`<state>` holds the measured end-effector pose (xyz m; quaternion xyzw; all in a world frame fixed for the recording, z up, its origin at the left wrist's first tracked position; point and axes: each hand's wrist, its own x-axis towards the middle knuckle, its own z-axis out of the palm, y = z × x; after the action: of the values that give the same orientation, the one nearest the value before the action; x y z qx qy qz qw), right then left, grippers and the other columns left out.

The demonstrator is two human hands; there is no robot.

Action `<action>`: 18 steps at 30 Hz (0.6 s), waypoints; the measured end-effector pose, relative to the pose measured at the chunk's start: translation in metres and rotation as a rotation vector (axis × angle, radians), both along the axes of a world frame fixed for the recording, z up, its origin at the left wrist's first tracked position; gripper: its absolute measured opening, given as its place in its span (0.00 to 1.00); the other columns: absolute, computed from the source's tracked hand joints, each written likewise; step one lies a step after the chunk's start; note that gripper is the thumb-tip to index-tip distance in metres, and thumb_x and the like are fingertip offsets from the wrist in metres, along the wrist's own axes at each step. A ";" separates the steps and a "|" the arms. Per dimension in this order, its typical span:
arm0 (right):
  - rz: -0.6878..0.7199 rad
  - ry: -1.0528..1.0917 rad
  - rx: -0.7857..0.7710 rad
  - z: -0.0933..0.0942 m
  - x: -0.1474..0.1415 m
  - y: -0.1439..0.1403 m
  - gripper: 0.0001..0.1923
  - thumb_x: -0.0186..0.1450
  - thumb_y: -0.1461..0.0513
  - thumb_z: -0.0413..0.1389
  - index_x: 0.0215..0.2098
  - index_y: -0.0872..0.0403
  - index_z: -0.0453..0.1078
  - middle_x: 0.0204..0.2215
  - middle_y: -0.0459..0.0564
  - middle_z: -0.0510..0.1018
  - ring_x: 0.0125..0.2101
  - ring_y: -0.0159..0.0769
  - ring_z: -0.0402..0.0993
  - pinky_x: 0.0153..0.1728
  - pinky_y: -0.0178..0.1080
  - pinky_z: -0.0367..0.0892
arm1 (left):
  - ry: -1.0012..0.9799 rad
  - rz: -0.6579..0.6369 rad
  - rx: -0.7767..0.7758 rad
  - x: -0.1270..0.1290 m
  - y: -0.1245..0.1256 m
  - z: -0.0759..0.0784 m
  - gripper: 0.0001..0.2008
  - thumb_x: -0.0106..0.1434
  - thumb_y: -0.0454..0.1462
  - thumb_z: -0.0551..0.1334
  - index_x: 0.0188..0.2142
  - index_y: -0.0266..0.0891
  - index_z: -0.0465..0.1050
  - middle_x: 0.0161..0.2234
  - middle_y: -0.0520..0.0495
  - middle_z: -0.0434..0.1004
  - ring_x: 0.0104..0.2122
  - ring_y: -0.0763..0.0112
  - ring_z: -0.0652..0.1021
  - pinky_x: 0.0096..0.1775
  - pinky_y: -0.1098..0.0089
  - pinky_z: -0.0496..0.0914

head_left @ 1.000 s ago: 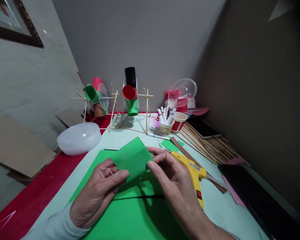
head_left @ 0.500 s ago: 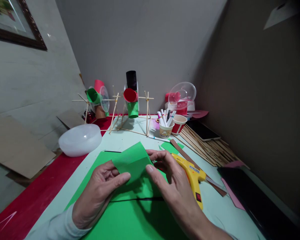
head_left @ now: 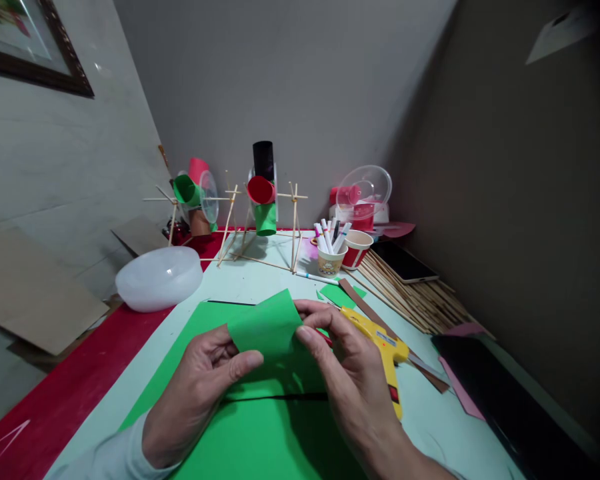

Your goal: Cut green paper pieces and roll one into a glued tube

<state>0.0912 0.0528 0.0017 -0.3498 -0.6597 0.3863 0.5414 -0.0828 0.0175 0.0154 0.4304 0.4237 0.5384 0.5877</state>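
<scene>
A small piece of green paper [head_left: 270, 327], bent into a curve, is held up between my two hands. My left hand [head_left: 207, 380] grips its left end, the thumb in front and the fingers behind. At the right edge, my right hand [head_left: 347, 367] pinches the paper between thumb and fingers. Something small and red shows behind the right thumb; I cannot make out what it is. Beneath both hands lies a large green sheet [head_left: 260, 437] with a dark line across it. The yellow hot glue gun [head_left: 387, 353] lies just right of my right hand.
Stick frames carrying paper tubes [head_left: 261, 191] stand at the back. A translucent bowl [head_left: 159, 279] sits at the left. Markers in a paper cup [head_left: 330, 260], a red and white cup [head_left: 357, 250], wooden sticks [head_left: 405, 293], a brown strip [head_left: 365, 303] and a black tablet-like slab [head_left: 500, 393] are rightward.
The green paper has curled more, and its visible fold line is gone. My right thumb and fingers have closed in on its right edge. A red bit now shows behind them.
</scene>
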 end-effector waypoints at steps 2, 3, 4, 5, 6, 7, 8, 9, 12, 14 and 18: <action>0.005 0.011 -0.017 -0.001 0.000 0.000 0.07 0.69 0.59 0.53 0.32 0.51 0.69 0.48 0.48 0.77 0.49 0.39 0.72 0.50 0.41 0.63 | 0.017 0.011 -0.025 -0.001 0.001 -0.002 0.15 0.52 0.34 0.71 0.41 0.42 0.81 0.33 0.49 0.82 0.33 0.65 0.79 0.34 0.73 0.73; 0.007 0.012 -0.028 -0.001 -0.001 0.000 0.08 0.68 0.59 0.53 0.32 0.51 0.69 0.48 0.48 0.77 0.50 0.39 0.72 0.50 0.41 0.63 | 0.033 0.029 -0.039 -0.002 0.001 -0.004 0.14 0.52 0.34 0.72 0.40 0.40 0.81 0.31 0.48 0.82 0.31 0.66 0.78 0.33 0.72 0.72; 0.013 0.009 -0.040 -0.001 -0.001 0.000 0.08 0.68 0.58 0.54 0.32 0.51 0.69 0.48 0.48 0.77 0.50 0.39 0.72 0.51 0.41 0.63 | 0.049 0.051 -0.051 -0.003 0.001 -0.005 0.13 0.51 0.35 0.72 0.38 0.38 0.81 0.28 0.49 0.80 0.28 0.67 0.77 0.31 0.72 0.72; 0.021 0.002 -0.052 0.000 -0.001 0.000 0.08 0.68 0.58 0.54 0.32 0.51 0.69 0.49 0.48 0.77 0.51 0.40 0.71 0.51 0.41 0.62 | 0.063 0.074 -0.060 -0.004 0.002 -0.006 0.12 0.50 0.36 0.73 0.36 0.37 0.80 0.25 0.49 0.79 0.26 0.68 0.76 0.30 0.73 0.71; 0.025 -0.006 -0.067 0.001 -0.001 0.001 0.08 0.68 0.57 0.55 0.32 0.51 0.70 0.49 0.48 0.77 0.51 0.39 0.71 0.52 0.41 0.62 | 0.072 0.095 -0.069 -0.005 0.002 -0.007 0.12 0.49 0.36 0.74 0.35 0.37 0.80 0.23 0.50 0.77 0.24 0.69 0.75 0.28 0.73 0.70; 0.026 -0.012 -0.081 0.003 -0.001 0.001 0.09 0.68 0.57 0.54 0.32 0.51 0.70 0.49 0.48 0.77 0.51 0.39 0.71 0.52 0.41 0.62 | 0.074 0.110 -0.077 -0.006 0.003 -0.007 0.12 0.48 0.37 0.74 0.34 0.36 0.80 0.22 0.51 0.76 0.23 0.70 0.74 0.28 0.73 0.70; 0.023 -0.015 -0.095 0.005 0.000 0.001 0.09 0.69 0.56 0.54 0.33 0.50 0.70 0.50 0.47 0.77 0.52 0.38 0.71 0.52 0.40 0.62 | 0.069 0.117 -0.082 -0.007 0.003 -0.006 0.13 0.48 0.37 0.74 0.33 0.36 0.79 0.21 0.51 0.75 0.22 0.70 0.74 0.27 0.73 0.70; 0.017 -0.011 -0.111 0.008 0.001 0.001 0.09 0.69 0.55 0.53 0.35 0.50 0.71 0.50 0.46 0.77 0.52 0.38 0.71 0.52 0.40 0.62 | 0.059 0.118 -0.082 -0.007 0.004 -0.005 0.13 0.47 0.37 0.75 0.33 0.36 0.79 0.21 0.51 0.75 0.22 0.70 0.73 0.28 0.72 0.70; -0.020 0.026 -0.156 0.015 0.006 0.004 0.11 0.70 0.52 0.52 0.38 0.48 0.72 0.50 0.45 0.77 0.52 0.38 0.71 0.50 0.39 0.65 | -0.002 0.099 -0.061 -0.009 0.005 -0.002 0.13 0.47 0.36 0.74 0.34 0.36 0.79 0.22 0.51 0.76 0.22 0.70 0.75 0.29 0.71 0.71; -0.050 0.053 -0.175 0.018 0.010 0.009 0.12 0.69 0.51 0.52 0.39 0.48 0.72 0.51 0.45 0.77 0.51 0.39 0.71 0.49 0.40 0.65 | -0.041 0.075 -0.034 -0.010 0.005 -0.001 0.12 0.49 0.35 0.74 0.34 0.37 0.80 0.23 0.51 0.78 0.23 0.69 0.76 0.30 0.71 0.72; -0.127 0.059 -0.140 0.020 0.019 0.022 0.13 0.70 0.51 0.51 0.39 0.49 0.72 0.50 0.48 0.77 0.52 0.41 0.70 0.52 0.43 0.62 | -0.020 0.005 0.001 -0.017 0.004 0.001 0.11 0.54 0.36 0.71 0.38 0.41 0.81 0.28 0.50 0.81 0.28 0.67 0.79 0.37 0.68 0.74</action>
<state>0.1101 0.0746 0.0220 -0.4164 -0.5915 0.4062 0.5583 -0.1001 0.0212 0.0166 0.4243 0.4187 0.5443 0.5902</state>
